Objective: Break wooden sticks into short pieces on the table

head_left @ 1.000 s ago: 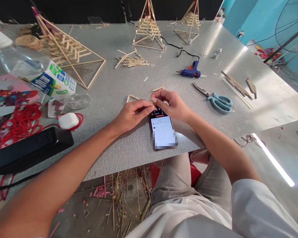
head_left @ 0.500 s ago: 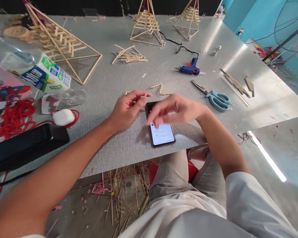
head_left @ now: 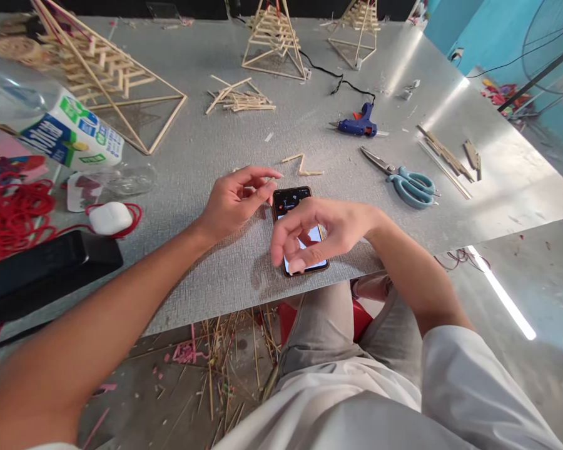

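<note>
My left hand point(head_left: 239, 201) rests on the table just left of the phone. Its thumb and forefinger come together in a pinch; a small pale bit shows at the tips, too little to name. Over the lower half of the phone point(head_left: 292, 196) hovers my right hand point(head_left: 326, 231), fingers loosely curled and apart, with nothing held. The phone lies face up with its screen lit, partly hidden by this hand. Just beyond it lies a zigzag of short wooden sticks point(head_left: 301, 165), joined end to end.
A blue glue gun point(head_left: 358, 122) and blue-handled scissors point(head_left: 410, 186) lie to the right. Behind are a stick pile point(head_left: 241, 100) and stick pyramids point(head_left: 272, 37). On the left are a plastic bottle point(head_left: 70, 128), red cord point(head_left: 19, 203), a white case point(head_left: 110, 217) and a black box point(head_left: 47, 269).
My right hand has come down a little toward the near end of the phone, uncovering its top part. My left hand keeps its pinch. The view has shifted slightly.
</note>
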Tool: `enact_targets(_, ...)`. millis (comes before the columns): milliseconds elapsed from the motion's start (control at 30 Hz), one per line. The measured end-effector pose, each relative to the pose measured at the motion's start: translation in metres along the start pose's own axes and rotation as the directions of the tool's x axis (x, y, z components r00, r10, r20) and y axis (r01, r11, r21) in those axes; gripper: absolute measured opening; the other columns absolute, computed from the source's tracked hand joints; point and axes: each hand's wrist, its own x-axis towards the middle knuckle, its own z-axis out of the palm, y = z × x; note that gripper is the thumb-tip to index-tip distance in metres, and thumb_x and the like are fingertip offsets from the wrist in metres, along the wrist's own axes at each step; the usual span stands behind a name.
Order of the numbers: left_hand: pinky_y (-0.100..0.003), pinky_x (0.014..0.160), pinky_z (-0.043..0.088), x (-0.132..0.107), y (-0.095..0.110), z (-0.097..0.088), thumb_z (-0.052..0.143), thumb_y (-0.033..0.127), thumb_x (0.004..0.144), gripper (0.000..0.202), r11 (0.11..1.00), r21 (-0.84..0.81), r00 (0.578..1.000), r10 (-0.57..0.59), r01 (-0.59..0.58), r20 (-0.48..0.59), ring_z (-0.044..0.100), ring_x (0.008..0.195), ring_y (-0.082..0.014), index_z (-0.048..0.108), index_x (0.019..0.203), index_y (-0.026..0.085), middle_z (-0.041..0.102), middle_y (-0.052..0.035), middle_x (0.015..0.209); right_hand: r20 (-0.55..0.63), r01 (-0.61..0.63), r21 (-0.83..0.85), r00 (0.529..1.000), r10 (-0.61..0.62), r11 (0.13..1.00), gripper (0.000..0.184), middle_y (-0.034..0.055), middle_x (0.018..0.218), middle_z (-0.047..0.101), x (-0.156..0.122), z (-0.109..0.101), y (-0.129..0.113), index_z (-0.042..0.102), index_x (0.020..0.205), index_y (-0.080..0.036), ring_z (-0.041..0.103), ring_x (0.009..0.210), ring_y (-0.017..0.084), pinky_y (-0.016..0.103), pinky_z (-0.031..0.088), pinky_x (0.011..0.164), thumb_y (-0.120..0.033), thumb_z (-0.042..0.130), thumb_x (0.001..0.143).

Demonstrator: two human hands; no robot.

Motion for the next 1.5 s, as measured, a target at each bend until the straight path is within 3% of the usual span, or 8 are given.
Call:
enact_targets(67, -0.025, 0.066, 0.056, -0.001, -0.002, 0.0, 0.078, 0.053, 0.096, 0.033, 1.0, 0.009, 1.0, -0.009, 0.009, -0.004, 0.068, 0.069, -0.0128, 0.081, 0.113, 0.024, 0.071, 0.0002, 0.077, -0.117, 0.028, 0.072, 0.993, -0.019, 0.997, 0.024, 0.0052, 0.09, 0.081, 0.002, 0.002, 0.003, 0.073, 0.114, -0.009, 0.068, 0.065, 0.006, 0.014, 0.049, 0.057, -0.029, 0.073, 0.102)
enact_targets(133, -0.026, 0.067, 0.057, -0.001, -0.005, -0.001, 0.08, 0.057, 0.094, 0.039, 0.999, 0.028, 1.0, -0.016, 0.016, -0.011, 0.072, 0.072, -0.0143, 0.08, 0.115, 0.024, 0.075, -0.0007, 0.08, -0.342, 0.048, 0.045, 0.939, -0.03, 0.998, 0.034, 0.0032, 0.079, 0.078, 0.004, 0.002, 0.009, 0.073, 0.101, -0.01, 0.061, 0.054, 0.005, 0.015, 0.043, 0.048, -0.044, 0.075, 0.102)
enact_targets(233, -0.029, 0.075, 0.06, -0.002, -0.008, -0.001, 0.083, 0.061, 0.091, 0.046, 0.999, 0.041, 0.999, -0.031, 0.032, -0.015, 0.079, 0.084, -0.0183, 0.078, 0.118, 0.024, 0.082, -0.0032, 0.089, -0.674, -0.038, -0.081, 0.738, -0.027, 0.996, 0.047, -0.0048, 0.054, 0.061, 0.008, -0.004, 0.02, 0.068, 0.081, -0.013, 0.049, 0.042, 0.004, 0.017, 0.034, 0.042, -0.056, 0.075, 0.1)
enact_targets(300, -0.031, 0.079, 0.062, -0.002, -0.009, -0.002, 0.083, 0.062, 0.09, 0.045, 0.998, 0.042, 0.999, -0.036, 0.037, -0.025, 0.081, 0.087, -0.0202, 0.079, 0.114, 0.024, 0.084, -0.0047, 0.094, -0.754, -0.109, -0.112, 0.656, -0.013, 0.988, 0.045, -0.0064, 0.052, 0.059, 0.01, -0.009, 0.027, 0.071, 0.089, -0.014, 0.047, 0.041, 0.004, 0.017, 0.033, 0.042, -0.057, 0.073, 0.101)
enact_targets(600, -0.03, 0.071, 0.063, -0.003, -0.009, -0.003, 0.085, 0.063, 0.087, 0.041, 0.991, 0.129, 0.999, 0.029, -0.024, -0.036, 0.081, 0.077, -0.0192, 0.079, 0.091, 0.022, 0.084, -0.0043, 0.085, -0.731, -0.149, -0.11, 0.682, 0.022, 0.983, 0.042, -0.0027, 0.058, 0.064, 0.014, -0.015, 0.038, 0.077, 0.092, -0.012, 0.052, 0.049, 0.007, 0.02, 0.039, 0.047, -0.053, 0.081, 0.094)
enact_targets(967, -0.031, 0.066, 0.059, -0.006, -0.001, -0.001, 0.082, 0.059, 0.091, 0.036, 0.968, 0.245, 0.99, 0.09, -0.061, -0.108, 0.076, 0.069, -0.0182, 0.079, 0.082, 0.024, 0.083, -0.003, 0.079, -0.778, -0.21, -0.055, 0.621, 0.09, 0.976, 0.035, -0.0026, 0.053, 0.066, 0.012, -0.015, 0.034, 0.073, 0.089, -0.012, 0.048, 0.043, 0.006, 0.021, 0.034, 0.045, -0.044, 0.089, 0.086)
enact_targets(1200, -0.031, 0.064, 0.054, -0.009, -0.006, 0.0, 0.079, 0.05, 0.094, 0.026, 0.899, 0.411, 0.957, 0.236, -0.149, -0.169, 0.067, 0.063, -0.0152, 0.081, 0.082, 0.027, 0.082, -0.0006, 0.078, -0.72, -0.181, 0.068, 0.672, 0.174, 0.981, 0.038, -0.0038, 0.052, 0.065, 0.013, -0.02, 0.039, 0.072, 0.091, -0.013, 0.045, 0.042, 0.005, 0.021, 0.03, 0.043, -0.045, 0.091, 0.083)
enact_targets(1500, -0.039, 0.071, 0.057, -0.007, -0.007, -0.006, 0.073, 0.044, 0.098, 0.024, 0.771, 0.585, 0.925, 0.369, -0.252, -0.088, 0.072, 0.067, -0.0209, 0.081, 0.079, 0.032, 0.08, -0.001, 0.073, -0.736, -0.247, 0.069, 0.642, 0.216, 0.967, 0.041, -0.0033, 0.052, 0.064, 0.012, -0.02, 0.04, 0.071, 0.091, -0.012, 0.045, 0.042, 0.006, 0.021, 0.029, 0.043, -0.047, 0.091, 0.082)
